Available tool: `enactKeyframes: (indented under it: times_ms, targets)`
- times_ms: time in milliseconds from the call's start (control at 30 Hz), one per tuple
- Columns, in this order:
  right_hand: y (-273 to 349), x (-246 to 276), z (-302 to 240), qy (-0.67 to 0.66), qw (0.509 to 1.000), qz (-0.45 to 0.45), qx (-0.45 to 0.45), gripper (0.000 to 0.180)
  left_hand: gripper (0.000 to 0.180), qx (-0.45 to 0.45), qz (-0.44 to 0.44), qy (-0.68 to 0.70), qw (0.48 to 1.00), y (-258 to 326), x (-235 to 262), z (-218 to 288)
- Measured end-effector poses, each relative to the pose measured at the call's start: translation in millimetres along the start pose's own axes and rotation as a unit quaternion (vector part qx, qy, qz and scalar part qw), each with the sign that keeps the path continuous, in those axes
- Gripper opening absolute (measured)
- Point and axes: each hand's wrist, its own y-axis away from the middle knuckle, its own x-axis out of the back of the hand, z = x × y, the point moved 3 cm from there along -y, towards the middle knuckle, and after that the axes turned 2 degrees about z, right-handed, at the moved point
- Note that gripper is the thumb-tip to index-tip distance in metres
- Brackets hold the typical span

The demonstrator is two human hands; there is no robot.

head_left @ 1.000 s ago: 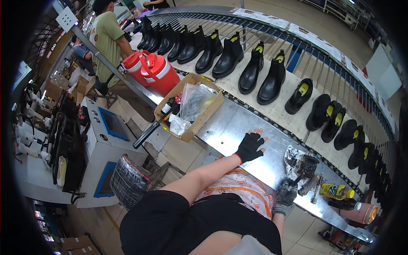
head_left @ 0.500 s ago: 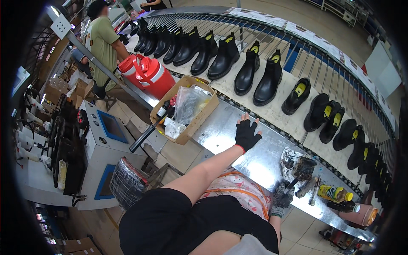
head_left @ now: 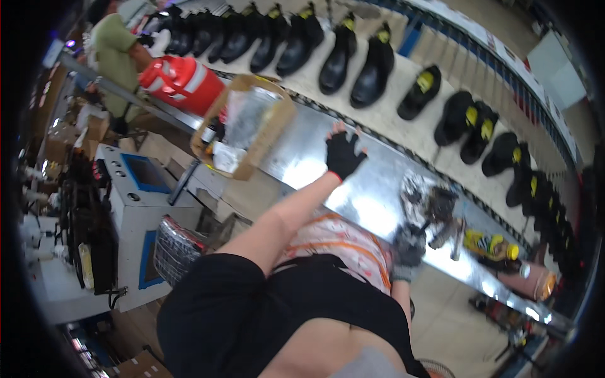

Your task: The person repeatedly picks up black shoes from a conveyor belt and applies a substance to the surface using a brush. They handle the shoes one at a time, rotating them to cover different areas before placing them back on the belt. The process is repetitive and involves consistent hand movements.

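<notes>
Left hand (head_left: 345, 155), in a black fingerless glove with red trim: fingers spread, back of hand up, over the metal table (head_left: 372, 201) and just short of the cream belt (head_left: 391, 121). Cannot tell contact with the metal from clearance. Right hand (head_left: 409, 244), in a grey glove: at the near edge of the same table, fingers curled beside a dark handle (head_left: 426, 225). Cannot tell a grip from a light touch, owing to blur. Just beyond that handle: a black-stained sheet (head_left: 413, 189), with a blackened lump (head_left: 441, 203) at its right. Black ankle boots (head_left: 373, 70), yellow inside: standing in a row on the belt, beyond the 2 hands. Farther right in the row: 1 lower black shoe (head_left: 419, 93). Right end of table: a yellow-labelled bottle (head_left: 486, 244), a dark bottle (head_left: 501, 264) and a pink container (head_left: 532, 281). Left of the left hand: a cardboard box (head_left: 271, 135) containing clear plastic; beyond it, a red jug (head_left: 189, 88). Far left: 1 person in an olive shirt (head_left: 116, 47).
</notes>
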Motion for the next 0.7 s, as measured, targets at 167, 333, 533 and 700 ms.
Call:
enactKeyframes:
  times_ms: [167, 333, 533, 700]
  targets:
    - [-4.7, -1.0, -3.2, 0.017, 1.000, 0.009, -0.004, 0.018, 0.062, 0.006, 0.005, 0.019, 1.000, -3.6, 17.6, 3.4]
    - [0.8, -9.4, 16.5, -0.097, 0.985, -0.042, -0.135, 0.023, 0.061, 0.009, -0.004, 0.021, 1.000, -5.3, 18.8, 5.6]
    - [7.7, -12.6, 22.0, -0.087, 0.994, -0.022, -0.065, 0.026, 0.061, 0.009, 0.050, 0.072, 0.996, -3.6, 24.3, 3.6]
    - [2.9, -0.9, 3.4, -0.027, 1.000, -0.009, 0.001, 0.026, 0.072, 0.066, 0.124, 0.325, 0.935, 2.3, 26.1, -5.6]
